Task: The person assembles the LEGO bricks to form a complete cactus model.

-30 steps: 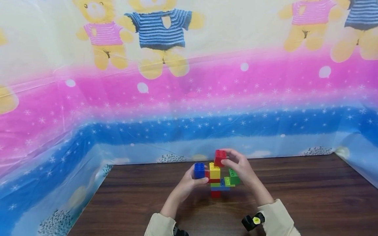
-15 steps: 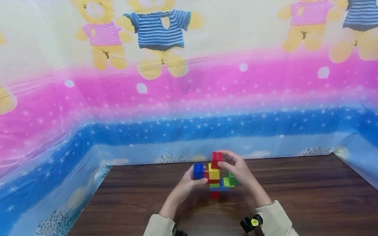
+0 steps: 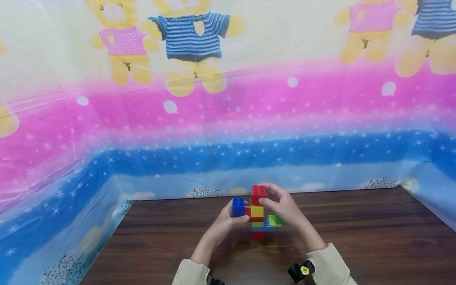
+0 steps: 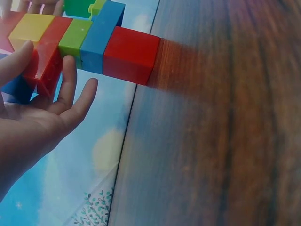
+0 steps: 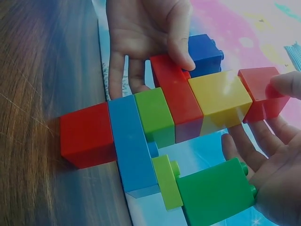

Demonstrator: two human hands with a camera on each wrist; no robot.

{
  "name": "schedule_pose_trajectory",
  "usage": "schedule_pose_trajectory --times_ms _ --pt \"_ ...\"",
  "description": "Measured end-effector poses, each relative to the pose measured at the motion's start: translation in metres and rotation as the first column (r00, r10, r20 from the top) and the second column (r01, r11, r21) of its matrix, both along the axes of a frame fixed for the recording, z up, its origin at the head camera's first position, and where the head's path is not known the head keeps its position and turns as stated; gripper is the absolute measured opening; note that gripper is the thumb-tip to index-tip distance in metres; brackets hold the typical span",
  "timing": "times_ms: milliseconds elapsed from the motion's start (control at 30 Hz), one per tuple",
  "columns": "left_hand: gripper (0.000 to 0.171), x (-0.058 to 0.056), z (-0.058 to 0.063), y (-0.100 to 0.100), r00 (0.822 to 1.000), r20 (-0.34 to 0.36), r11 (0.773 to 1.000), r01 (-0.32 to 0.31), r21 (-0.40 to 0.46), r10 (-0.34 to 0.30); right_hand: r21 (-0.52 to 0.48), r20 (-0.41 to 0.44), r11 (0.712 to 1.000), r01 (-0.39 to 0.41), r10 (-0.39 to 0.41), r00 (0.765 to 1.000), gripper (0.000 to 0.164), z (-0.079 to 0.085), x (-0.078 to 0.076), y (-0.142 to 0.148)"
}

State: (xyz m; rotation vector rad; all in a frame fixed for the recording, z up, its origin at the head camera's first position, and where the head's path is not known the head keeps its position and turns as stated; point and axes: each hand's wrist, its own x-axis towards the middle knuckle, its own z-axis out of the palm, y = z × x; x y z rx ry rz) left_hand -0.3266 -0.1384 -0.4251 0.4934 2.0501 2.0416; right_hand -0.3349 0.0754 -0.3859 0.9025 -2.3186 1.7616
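A tower of toy building bricks stands on the table, with a red brick (image 4: 131,55) at its foot. Above that come a long blue brick (image 5: 131,146), a light green brick (image 5: 154,113), a long red brick (image 5: 178,94) and a yellow brick (image 3: 257,211). My left hand (image 3: 225,218) grips the long red brick's left end, under a dark blue brick (image 3: 238,207); its thumb lies along the near side. At the top, my right hand (image 3: 285,204) pinches a red brick (image 3: 258,195) between thumb and fingers, right at the yellow brick's upper face.
On the tower's right arm sit a thin lime brick (image 5: 168,182) and a green brick (image 5: 216,190), below my right hand. The wooden table (image 3: 160,237) ends at a cloth backdrop (image 3: 213,158) printed with bears. Black cameras (image 3: 301,271) sit at both wrists.
My right hand has moved left and down with the red brick, from above the yellow brick's right side to squarely over it. The left hand keeps its grip on the tower.
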Motion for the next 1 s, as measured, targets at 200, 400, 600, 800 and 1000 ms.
schedule_pose_trajectory --times_ms 200,400,600,800,1000 --pt "0.061 0.0026 -0.0002 -0.0011 1.000 0.014 1.000 0.006 -0.003 -0.006 0.036 -0.003 0.999 0.020 -0.020 1.000 0.039 -0.0014 0.0016 -0.0006" --pt "0.059 0.0040 0.0009 -0.0010 1.000 0.015 1.000 0.006 0.002 -0.006 0.045 -0.006 0.999 0.017 -0.017 1.000 0.039 -0.0016 0.0011 -0.0008" --pt "0.058 0.0034 0.0010 -0.0010 1.000 0.024 1.000 0.008 -0.002 -0.008 0.054 -0.018 0.997 0.046 -0.045 0.999 0.039 -0.0029 0.0008 -0.0025" --pt "0.058 0.0025 0.0011 -0.0009 0.999 0.033 1.000 -0.002 0.002 0.002 0.070 -0.004 0.995 0.073 -0.073 0.997 0.042 -0.0039 0.0016 -0.0042" --pt "0.059 0.0018 0.0031 -0.0023 0.999 0.030 1.000 0.010 0.000 -0.010 0.085 -0.017 0.994 0.072 -0.071 0.997 0.042 -0.0034 0.0006 -0.0051"
